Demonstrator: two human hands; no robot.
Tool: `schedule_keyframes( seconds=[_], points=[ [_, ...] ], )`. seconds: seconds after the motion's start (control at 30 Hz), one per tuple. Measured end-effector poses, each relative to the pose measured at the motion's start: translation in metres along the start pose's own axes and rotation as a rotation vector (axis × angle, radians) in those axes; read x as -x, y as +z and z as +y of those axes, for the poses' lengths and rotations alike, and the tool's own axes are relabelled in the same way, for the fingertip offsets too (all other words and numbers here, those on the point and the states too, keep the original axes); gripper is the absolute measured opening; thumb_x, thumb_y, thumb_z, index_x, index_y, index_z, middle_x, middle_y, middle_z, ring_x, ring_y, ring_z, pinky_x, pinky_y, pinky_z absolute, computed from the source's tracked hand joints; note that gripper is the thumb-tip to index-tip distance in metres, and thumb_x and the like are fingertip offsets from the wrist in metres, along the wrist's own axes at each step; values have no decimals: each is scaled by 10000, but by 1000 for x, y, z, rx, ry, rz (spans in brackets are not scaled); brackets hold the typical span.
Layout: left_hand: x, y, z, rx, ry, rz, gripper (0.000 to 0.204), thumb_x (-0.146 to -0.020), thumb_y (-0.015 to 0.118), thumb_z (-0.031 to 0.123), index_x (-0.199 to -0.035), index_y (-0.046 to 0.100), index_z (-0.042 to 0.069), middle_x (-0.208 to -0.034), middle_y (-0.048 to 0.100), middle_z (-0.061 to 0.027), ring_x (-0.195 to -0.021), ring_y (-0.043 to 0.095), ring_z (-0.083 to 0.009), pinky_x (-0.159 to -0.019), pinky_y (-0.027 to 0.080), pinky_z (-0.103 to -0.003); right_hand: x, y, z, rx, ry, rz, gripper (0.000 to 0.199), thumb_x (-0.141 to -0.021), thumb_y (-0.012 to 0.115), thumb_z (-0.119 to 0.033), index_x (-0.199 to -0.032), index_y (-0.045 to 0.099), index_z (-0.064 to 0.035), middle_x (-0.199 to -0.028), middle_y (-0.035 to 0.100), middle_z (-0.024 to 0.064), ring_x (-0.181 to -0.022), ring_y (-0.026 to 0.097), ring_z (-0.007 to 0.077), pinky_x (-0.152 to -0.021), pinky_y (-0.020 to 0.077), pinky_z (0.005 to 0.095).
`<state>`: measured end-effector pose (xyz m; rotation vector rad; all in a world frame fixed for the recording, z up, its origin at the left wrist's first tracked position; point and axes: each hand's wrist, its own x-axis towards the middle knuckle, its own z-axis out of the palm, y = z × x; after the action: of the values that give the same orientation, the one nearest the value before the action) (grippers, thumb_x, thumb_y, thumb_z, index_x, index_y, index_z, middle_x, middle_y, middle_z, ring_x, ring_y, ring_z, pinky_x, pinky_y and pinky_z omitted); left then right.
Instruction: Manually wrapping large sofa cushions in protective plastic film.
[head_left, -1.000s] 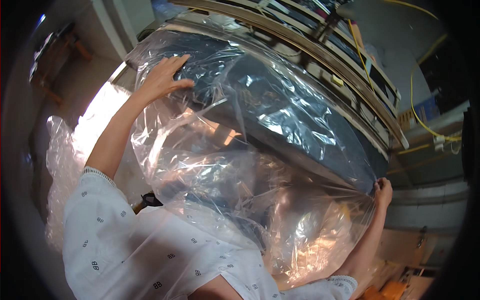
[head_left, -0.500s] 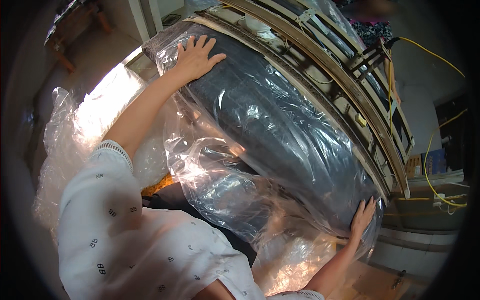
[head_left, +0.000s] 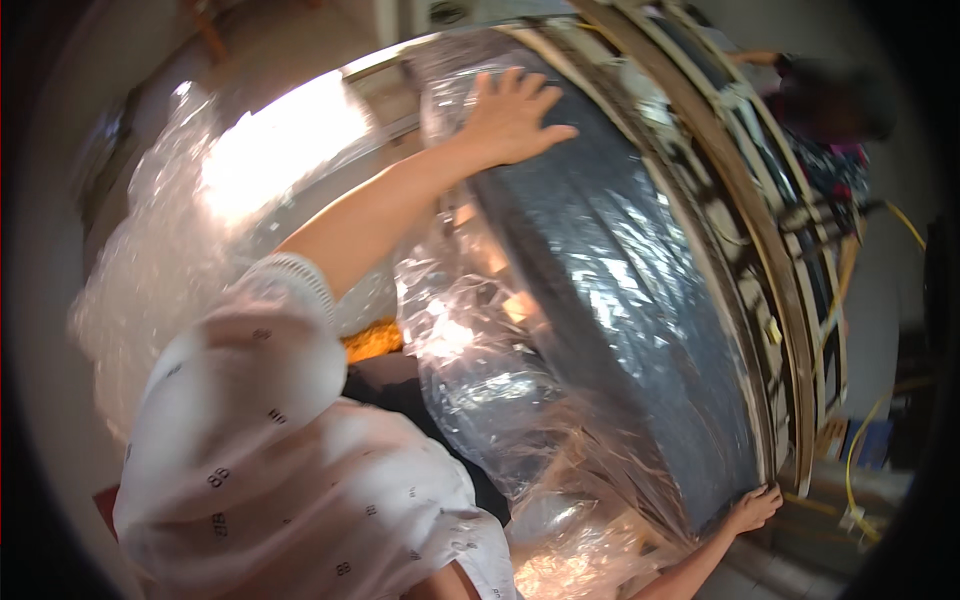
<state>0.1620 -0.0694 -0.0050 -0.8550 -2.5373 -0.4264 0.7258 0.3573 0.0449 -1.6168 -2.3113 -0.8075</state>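
Observation:
A long, curved, dark padded panel (head_left: 625, 330) lies across the middle under glossy clear plastic film (head_left: 485, 390), which hangs in folds down its near side. My left hand (head_left: 515, 115) presses flat on the film toward the panel's far end, fingers spread. At the near right corner, my right hand (head_left: 752, 508) has its fingers bent over the edge, closed on the film as far as the blur shows. Along the panel's right side runs a wooden frame (head_left: 745, 170) with slats and open gaps.
Loose clear plastic (head_left: 150, 270) is heaped at the left, beside a brightly lit patch. Beyond the frame, a person (head_left: 825, 165) is at the upper right. A yellow cord (head_left: 850, 480) hangs near a blue box (head_left: 872, 442) on the right. Something orange (head_left: 372, 340) shows beneath my left arm.
The view has turned, so the panel stands steeper and farther right. My left hand stays spread on the film. My right hand has gone from lying flat to bending its fingers at the corner.

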Motion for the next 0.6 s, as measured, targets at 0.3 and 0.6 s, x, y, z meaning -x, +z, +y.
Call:
schedule_keyframes(
  seconds=[0.3, 0.6],
  points=[
    [20, -4, -39, 592, -278, 572, 294, -871, 572, 284, -1085, 545, 85, -1100, 538, -113, -1073, 494, -279, -925, 357, -454, 65, -73, -161, -892, -590, -243, 477, -987, 348, -313, -1383, 357, -47, -1436, 322, 156, -1339, 281, 295, -1089, 208, 384],
    [193, 68, -184, 139, -628, 259, 391, -785, 699, 286, -1016, 480, 59, -910, 574, -146, -901, 566, -329, -776, 455, -424, 51, -47, -149, -814, -557, -239, 470, -982, 346, -278, -1385, 346, -38, -1443, 307, 166, -1341, 271, 309, -1091, 202, 388]
  ],
)
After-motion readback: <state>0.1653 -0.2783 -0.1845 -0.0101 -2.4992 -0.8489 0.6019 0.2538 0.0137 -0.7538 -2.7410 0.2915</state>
